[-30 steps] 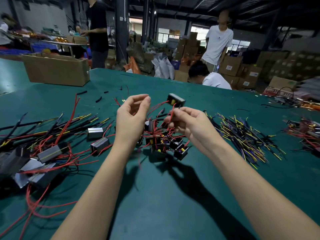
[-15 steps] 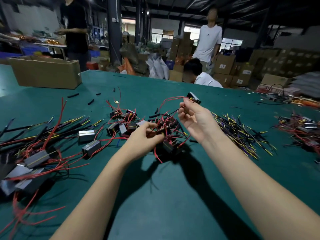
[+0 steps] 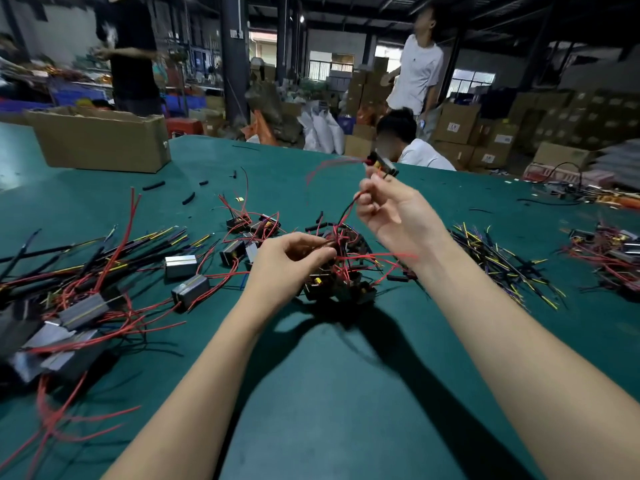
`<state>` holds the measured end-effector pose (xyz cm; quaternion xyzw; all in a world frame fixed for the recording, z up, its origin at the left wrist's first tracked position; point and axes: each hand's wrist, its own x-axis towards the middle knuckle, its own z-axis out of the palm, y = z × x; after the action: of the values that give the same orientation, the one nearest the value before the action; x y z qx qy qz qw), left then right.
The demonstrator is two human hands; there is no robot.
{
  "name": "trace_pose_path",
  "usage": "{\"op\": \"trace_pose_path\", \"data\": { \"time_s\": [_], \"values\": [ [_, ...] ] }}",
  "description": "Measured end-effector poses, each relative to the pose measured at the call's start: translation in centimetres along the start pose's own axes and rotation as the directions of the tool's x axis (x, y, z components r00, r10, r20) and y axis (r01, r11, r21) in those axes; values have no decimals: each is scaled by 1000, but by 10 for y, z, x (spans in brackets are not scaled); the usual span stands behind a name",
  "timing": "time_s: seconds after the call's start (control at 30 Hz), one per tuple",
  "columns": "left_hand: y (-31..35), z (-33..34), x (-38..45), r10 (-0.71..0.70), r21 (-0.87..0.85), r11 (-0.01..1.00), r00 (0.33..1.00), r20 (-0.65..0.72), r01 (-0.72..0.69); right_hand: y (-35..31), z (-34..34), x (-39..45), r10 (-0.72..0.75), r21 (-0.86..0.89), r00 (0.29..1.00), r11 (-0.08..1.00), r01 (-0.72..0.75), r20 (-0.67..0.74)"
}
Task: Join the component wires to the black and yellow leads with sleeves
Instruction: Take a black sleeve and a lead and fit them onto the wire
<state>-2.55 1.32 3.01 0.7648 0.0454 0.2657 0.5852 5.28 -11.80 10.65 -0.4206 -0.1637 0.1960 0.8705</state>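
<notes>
A: Covering the table is green felt, in a warehouse stacked with cartons.

B: Containers?

A: One open cardboard box at far left; contents unclear.

B: Hands?

A: The right hand pinches a raised black component by its wires. The left hand grips red wires in the component pile. Black and yellow leads lie right.

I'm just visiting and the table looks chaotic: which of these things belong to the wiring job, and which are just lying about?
In the job:
- right hand lifting a black component
- left hand in the component pile
- black and yellow leads
- loose black sleeves

Lying about:
- cardboard box
- stacked cartons
</notes>
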Motion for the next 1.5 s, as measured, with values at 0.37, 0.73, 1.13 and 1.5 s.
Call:
{"op": "trace_pose_path", "data": {
  "time_s": [0.37, 0.73, 1.13, 1.5],
  "values": [
    [-1, -16, 4, -11, -40, 999, 992, 128, 16, 9, 1, -2, 187, -324, 975, 936, -138, 123],
    [-3, -34, 5, -54, 113, 993, 987, 150, 38, -2, -21, 2, 30, -183, 992, 982, -52, -119],
    [-8, -24, 8, -138, 5, 990, 987, -79, 139, -18, -12, -9, 71, -182, 988, 982, -45, 139],
    [1, -19, 5, 151, 507, 861, 930, -335, 43, -46, -7, -18, 36, -170, 999, 985, -31, 26]
  ]
}}
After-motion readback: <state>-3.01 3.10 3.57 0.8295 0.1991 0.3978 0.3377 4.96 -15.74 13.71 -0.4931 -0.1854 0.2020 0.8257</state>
